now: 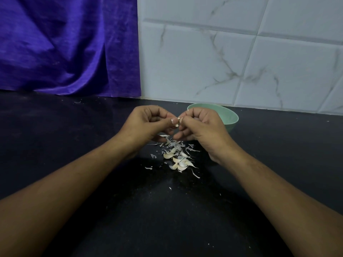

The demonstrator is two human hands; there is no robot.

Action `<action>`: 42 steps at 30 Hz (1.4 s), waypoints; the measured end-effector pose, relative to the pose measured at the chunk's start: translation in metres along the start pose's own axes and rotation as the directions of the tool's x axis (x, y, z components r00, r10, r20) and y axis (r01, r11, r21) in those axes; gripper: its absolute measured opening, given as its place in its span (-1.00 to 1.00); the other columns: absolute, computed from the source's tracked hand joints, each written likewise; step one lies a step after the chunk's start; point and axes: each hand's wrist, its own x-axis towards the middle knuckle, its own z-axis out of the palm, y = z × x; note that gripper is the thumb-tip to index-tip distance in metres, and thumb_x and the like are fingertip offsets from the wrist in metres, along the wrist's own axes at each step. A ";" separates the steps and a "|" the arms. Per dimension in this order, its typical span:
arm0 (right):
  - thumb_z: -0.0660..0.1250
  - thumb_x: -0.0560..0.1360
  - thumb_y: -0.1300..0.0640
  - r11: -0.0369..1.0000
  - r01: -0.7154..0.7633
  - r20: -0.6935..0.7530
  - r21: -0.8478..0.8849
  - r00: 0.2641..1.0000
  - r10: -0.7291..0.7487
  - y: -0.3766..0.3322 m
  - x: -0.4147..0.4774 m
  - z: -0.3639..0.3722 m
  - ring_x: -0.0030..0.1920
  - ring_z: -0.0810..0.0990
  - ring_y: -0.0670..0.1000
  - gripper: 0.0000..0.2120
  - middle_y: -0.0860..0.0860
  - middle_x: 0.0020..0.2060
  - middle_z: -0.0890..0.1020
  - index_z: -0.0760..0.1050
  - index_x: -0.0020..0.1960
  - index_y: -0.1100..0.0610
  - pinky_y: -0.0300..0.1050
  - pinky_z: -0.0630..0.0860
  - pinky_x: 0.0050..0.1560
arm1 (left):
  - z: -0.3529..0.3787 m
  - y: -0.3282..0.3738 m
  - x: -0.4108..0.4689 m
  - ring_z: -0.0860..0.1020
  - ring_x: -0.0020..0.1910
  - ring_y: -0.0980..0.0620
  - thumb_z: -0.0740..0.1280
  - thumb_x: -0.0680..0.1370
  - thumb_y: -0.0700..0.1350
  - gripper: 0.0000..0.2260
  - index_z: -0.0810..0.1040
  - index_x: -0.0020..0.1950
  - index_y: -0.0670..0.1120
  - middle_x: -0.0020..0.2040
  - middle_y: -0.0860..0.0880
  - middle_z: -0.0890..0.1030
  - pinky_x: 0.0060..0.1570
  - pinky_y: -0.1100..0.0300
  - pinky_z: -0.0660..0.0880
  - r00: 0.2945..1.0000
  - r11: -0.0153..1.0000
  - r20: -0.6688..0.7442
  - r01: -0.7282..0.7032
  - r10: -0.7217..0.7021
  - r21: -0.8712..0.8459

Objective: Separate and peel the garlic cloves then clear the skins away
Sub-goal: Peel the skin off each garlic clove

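1. Left hand [148,125]: hovering above the worktop with its fingers curled inward; its thumb tip is pressing on a small pale garlic clove [177,123] and pinching it.
2. Right hand [200,127]: meeting the left hand at the fingertips with its fingers curled; it is pinching the same clove from the opposite side.
3. Small pale garlic clove: being held in the air between the two hands, above the far end of the litter below. Most of it is hiding behind the fingertips.
4. Loose heap of off-white garlic cloves [179,162]: lying on the worktop between the two wrists, nearer the viewer than the hands. Several are tapering to papery tips.
5. Thin white papery skins [174,144]: lying scattered just under the hands and around the heap, with a few stray flakes sitting farther out.
6. Round pale green bowl [230,118]: standing on the worktop just behind the right hand, which is partly hiding it. Its contents are not showing.
7. Black speckled worktop [74,130]: bearing everything above.
8. Purple draped cloth [65,45] and white marble-veined wall tiles [232,52]: standing along the back edge, cloth on the left, tiles on the right.
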 end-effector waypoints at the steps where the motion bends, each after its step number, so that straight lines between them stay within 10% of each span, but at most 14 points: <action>1: 0.28 0.57 0.38 1.000 -0.006 -0.002 0.004 1.000 0.006 0.000 0.000 0.000 -0.38 0.69 0.06 -0.85 0.09 -0.36 0.62 0.56 -0.11 0.22 -0.13 0.65 -0.30 | -0.001 0.000 0.001 0.70 -0.16 -0.04 0.51 0.52 -0.14 -0.86 0.68 0.01 -0.19 -0.10 -0.25 0.73 -0.24 0.13 0.66 1.000 1.000 0.007 -0.002 0.002 0.012; 9: 0.30 0.60 0.34 1.000 -0.010 -0.088 0.021 0.996 0.012 -0.002 0.003 -0.006 -0.38 0.68 0.07 -0.91 0.05 -0.33 0.63 0.55 -0.05 0.22 0.05 0.67 -0.22 | -0.002 -0.002 0.000 0.68 -0.18 -0.02 0.50 0.55 -0.20 -0.89 0.68 0.03 -0.20 -0.13 -0.22 0.72 -0.25 0.15 0.63 0.999 0.992 0.044 -0.034 0.028 0.122; 20: 0.46 0.56 0.22 0.892 0.099 -0.052 -0.442 0.989 -0.136 0.002 0.001 -0.008 -0.36 0.72 -0.02 -0.93 0.06 -0.30 0.69 0.63 -0.11 0.16 -0.12 0.63 -0.40 | -0.007 -0.004 0.005 0.70 -0.15 -0.01 0.49 0.57 -0.12 -0.89 0.68 0.03 -0.14 -0.13 -0.08 0.74 -0.18 0.01 0.66 0.992 0.998 -0.126 -0.016 0.023 0.054; 30: 0.23 0.66 0.30 0.920 0.130 -0.014 -0.370 0.989 -0.145 0.003 0.002 -0.008 -0.32 0.74 0.06 -0.78 0.03 -0.11 0.70 0.62 0.11 0.12 0.01 0.66 -0.27 | -0.004 -0.001 0.004 0.69 -0.20 0.03 0.49 0.56 -0.16 -0.83 0.62 0.08 -0.22 -0.12 -0.10 0.74 -0.31 0.17 0.62 0.993 1.000 -0.120 0.014 -0.016 -0.023; 42: 0.47 0.54 0.32 0.984 0.119 0.033 -0.132 0.993 -0.116 0.002 0.002 -0.006 -0.29 0.73 0.11 -0.90 0.17 -0.26 0.68 0.58 0.02 0.28 0.13 0.67 -0.15 | 0.000 -0.003 0.003 0.68 -0.22 0.03 0.46 0.59 -0.12 -0.87 0.65 -0.01 -0.19 -0.16 -0.11 0.72 -0.31 0.17 0.62 0.998 1.000 -0.064 0.003 -0.005 -0.031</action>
